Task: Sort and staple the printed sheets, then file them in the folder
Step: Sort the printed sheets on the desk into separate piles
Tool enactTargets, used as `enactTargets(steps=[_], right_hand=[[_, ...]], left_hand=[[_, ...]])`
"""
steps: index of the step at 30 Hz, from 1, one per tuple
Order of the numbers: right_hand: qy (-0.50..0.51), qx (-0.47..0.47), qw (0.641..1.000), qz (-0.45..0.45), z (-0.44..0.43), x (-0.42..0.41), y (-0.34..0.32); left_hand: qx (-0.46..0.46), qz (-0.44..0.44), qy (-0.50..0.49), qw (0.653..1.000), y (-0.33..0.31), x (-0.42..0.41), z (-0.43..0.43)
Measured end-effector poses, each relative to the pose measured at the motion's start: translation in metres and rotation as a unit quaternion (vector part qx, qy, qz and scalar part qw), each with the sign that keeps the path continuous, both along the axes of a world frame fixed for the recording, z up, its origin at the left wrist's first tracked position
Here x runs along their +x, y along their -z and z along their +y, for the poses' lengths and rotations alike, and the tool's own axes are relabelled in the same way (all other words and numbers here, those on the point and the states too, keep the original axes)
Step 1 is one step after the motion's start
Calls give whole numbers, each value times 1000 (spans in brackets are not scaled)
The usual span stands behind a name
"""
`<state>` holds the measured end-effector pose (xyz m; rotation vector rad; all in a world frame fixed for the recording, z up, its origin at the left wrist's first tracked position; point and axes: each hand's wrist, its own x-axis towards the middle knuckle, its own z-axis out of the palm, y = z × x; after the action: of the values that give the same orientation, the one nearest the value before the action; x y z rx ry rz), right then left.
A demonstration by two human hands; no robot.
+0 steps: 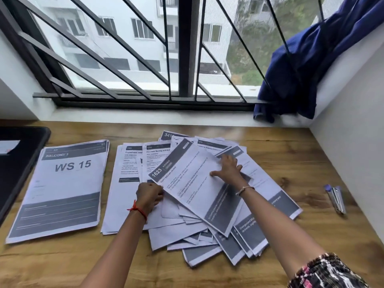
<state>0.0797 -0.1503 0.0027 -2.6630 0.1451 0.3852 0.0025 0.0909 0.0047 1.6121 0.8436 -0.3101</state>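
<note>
Sheet sorting at window desk
L hand [150, 194] is pinching the "1623" sheet [193, 183] at its near edge; R hand [227, 168] is lying open, fingers spread, atop it on loose pile [207, 242]; stapler [335, 198] is sitting well apart, R.

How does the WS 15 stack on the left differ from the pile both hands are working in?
The WS 15 stack is squared up, edges aligned; the loose pile is fanned out with sheets at many angles. Neither hand touches the stack; the left hand and right hand both handle the pile's top sheet, headed 1623. The stack shows one cover page; the pile shows many overlapping headers. Both are white printed sheets with dark bands on the wooden table.
</note>
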Motion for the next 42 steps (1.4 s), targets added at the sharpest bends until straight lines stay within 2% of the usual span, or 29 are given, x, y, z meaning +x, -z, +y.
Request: enactTargets(steps=[2,5,7,11,15,18,22,26,29,34,39,42], right_hand=[[-4,6,1000,-23,-6,4,1],[26,72,995,-65,-18,3,-3],[54,103,989,-88,-29,1,-8],[140,102,978,-116,-60,-8,-12],[210,86,963,-144,-98,-27,-14],[254,52,956,-135,-125,-41,-9],[245,29,963,-108,-150,-49,4],[210,47,973,-82,-146,-50,8],[183,60,978,-74,-132,-51,2],[185,61,979,-62,-123,-51,9],[186,50,977,-86,-127,-52,18],[183,56,976,-103,-128,-53,18]], left_hand=[[72,-55,-19,996,2,-3,-9],[124,-105,-33,986,-5,-6,-27],[98,-132,-38,986,-9,-3,-40],[31,-159,-29,986,-18,2,-77],[-4,-160,1,987,-17,-1,-118],[3,-141,63,988,-5,-11,-141],[69,-100,99,988,4,-28,-160],[106,-85,79,988,-4,-34,-167],[51,-78,43,995,-9,-33,-171],[-98,-71,27,992,-7,-32,-171],[-150,-66,21,986,4,-29,-162],[-121,-62,23,990,4,-32,-166]])
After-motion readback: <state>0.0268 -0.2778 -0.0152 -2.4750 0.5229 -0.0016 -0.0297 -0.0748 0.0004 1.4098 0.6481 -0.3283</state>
